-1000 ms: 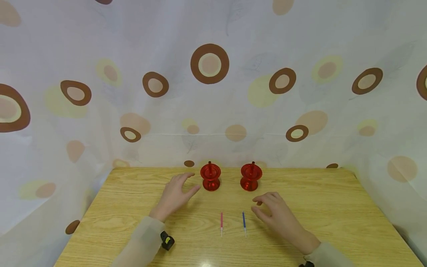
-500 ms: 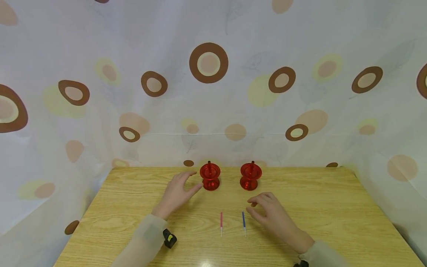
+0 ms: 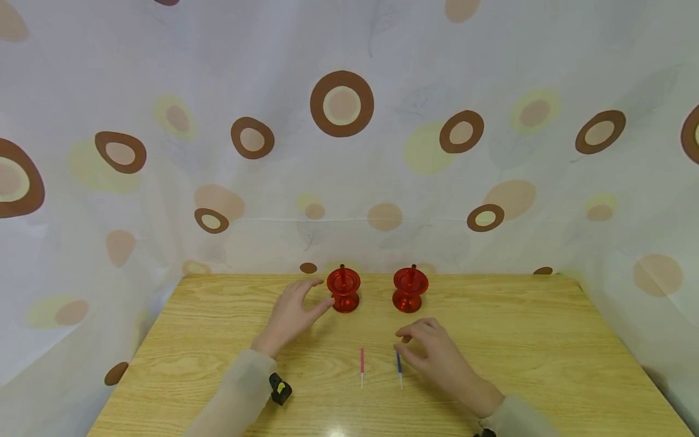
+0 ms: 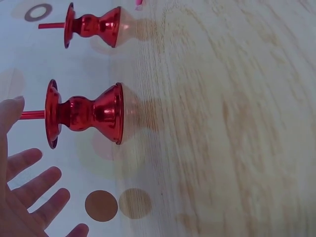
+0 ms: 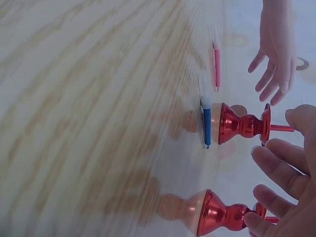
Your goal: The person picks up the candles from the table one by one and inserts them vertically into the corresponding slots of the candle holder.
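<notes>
blue candle (image 3: pixel 399 366) top hidden — table (image 5: pixel 74 123) blurred

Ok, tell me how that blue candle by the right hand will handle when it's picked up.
The blue candle is thin as a stick, so it probably weighs almost nothing and may snap if squeezed hard. Lying flat on the table, round-bodied, it could roll from a nudge. The right hand hovers over it, fingers curled, likely needing a fingertip pinch.

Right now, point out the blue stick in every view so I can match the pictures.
Head: the blue stick lies on the table, bottom centre, beside the right hand.
Left wrist: not in it.
Right wrist: mid-frame, across the base of the upper red holder.
Shared landmark: that red holder, the one nearest the left hand.
</notes>
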`<state>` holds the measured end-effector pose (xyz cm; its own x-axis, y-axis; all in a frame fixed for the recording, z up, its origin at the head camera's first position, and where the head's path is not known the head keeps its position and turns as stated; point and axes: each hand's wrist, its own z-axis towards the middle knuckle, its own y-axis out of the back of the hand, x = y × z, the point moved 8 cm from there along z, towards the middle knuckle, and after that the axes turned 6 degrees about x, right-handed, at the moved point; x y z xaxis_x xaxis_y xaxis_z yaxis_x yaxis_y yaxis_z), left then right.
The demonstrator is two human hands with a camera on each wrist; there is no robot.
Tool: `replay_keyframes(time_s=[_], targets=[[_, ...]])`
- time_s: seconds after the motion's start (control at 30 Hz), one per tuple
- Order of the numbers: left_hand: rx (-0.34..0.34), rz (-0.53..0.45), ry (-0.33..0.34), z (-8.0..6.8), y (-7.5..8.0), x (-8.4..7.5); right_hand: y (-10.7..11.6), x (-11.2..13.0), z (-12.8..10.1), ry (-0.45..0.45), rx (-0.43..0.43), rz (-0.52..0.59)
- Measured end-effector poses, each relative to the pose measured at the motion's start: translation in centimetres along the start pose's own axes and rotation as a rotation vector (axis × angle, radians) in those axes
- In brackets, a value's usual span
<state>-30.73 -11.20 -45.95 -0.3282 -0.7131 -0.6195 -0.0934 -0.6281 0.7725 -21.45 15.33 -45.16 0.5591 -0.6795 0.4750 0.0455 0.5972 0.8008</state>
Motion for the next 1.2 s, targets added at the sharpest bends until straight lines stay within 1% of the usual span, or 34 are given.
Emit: replay_keyframes(time_s=[0.17,0.4,0.73,0.97,1.1,1.2], targets=[[-0.015,-0.009,-0.017,0.2,0.1,-0.3,-0.5,0.0,0.0,-0.024,0.02,0.025],[-0.021,-0.027,-0.041,0.7,0.0,-0.5,-0.9,0.8,0.1,0.042,0.003,0.02],[-0.006,-0.035,-0.028,1.3,-0.3,-0.5,-1.8,1.3,0.5,0.056,0.017,0.064],[0.0,-0.06,-0.035,1.7,-0.6,-0.4,-2.3,1.7,0.8,0.096,-0.003,0.055],[0.012,-0.071,-0.027,2.0,-0.8,-0.5,-2.8,1.7,0.9,0.084,0.005,0.039],[0.018,-0.078,-0.023,2.2,-1.0,-0.4,-3.1,1.8,1.0,0.067,0.011,0.004]])
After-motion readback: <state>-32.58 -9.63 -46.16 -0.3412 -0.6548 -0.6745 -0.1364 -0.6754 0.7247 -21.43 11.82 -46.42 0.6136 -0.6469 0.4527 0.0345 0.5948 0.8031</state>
